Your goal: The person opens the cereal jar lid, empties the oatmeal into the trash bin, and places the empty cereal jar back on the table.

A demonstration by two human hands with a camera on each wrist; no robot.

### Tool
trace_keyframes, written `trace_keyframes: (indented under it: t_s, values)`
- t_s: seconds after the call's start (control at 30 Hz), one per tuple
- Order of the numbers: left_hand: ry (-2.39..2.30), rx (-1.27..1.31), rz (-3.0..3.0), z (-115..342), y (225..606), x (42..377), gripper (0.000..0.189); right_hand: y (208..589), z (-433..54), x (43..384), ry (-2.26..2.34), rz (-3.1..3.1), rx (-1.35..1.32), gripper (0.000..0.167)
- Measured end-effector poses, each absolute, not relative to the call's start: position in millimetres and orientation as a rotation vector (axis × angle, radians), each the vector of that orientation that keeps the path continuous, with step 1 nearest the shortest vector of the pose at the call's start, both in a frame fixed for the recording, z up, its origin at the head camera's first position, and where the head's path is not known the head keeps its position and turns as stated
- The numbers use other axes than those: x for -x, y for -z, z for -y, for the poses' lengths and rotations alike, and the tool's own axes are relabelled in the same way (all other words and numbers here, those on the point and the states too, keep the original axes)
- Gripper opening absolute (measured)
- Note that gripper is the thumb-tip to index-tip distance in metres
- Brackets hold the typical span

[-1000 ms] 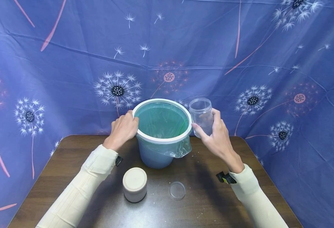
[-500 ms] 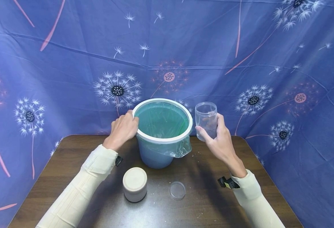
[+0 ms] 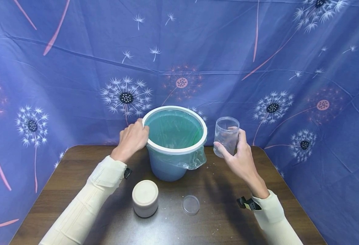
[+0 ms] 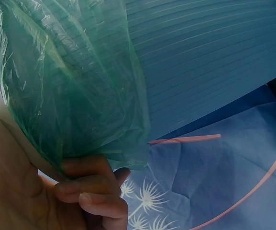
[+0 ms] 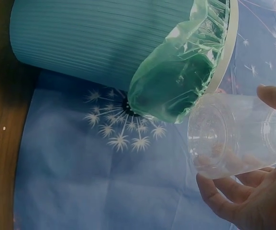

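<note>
A blue ribbed trash bin (image 3: 166, 170) with a white rim stands at the back of the table. Its green plastic liner (image 4: 85, 81) folds over the rim and hangs down outside. My left hand (image 3: 131, 140) grips the rim on the left side; the left wrist view shows its curled fingers against the liner. To the right of the bin, my right hand (image 3: 242, 161) holds a clear plastic jar (image 3: 225, 137) above the table, mouth up and slightly tilted. The jar has no lid on it and looks see-through, with fingers visible behind its wall (image 5: 243, 129).
A beige round container (image 3: 145, 198) stands on the brown table (image 3: 75, 177) in front of the bin. Right of it lies a clear round lid (image 3: 190, 205). Small white crumbs dot the wood. A blue patterned cloth (image 3: 75, 78) hangs behind and at the sides.
My right hand has moved the clear jar down and to the right, away from the bin's rim. My left hand has stayed on the rim.
</note>
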State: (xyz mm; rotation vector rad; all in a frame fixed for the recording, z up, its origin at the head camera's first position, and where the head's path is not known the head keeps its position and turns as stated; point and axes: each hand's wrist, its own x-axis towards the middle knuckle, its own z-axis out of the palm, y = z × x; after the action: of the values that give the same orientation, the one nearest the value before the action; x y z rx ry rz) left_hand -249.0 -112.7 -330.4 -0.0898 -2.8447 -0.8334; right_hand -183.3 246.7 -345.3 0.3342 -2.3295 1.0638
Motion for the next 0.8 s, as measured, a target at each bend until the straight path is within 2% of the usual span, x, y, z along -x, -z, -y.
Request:
trace_keyframes:
  t_s: [0.8]
  values:
    - [0.849, 0.087, 2.84, 112, 331, 249, 0.048, 395, -265, 160, -1.075, 2.392, -0.16, 0.069]
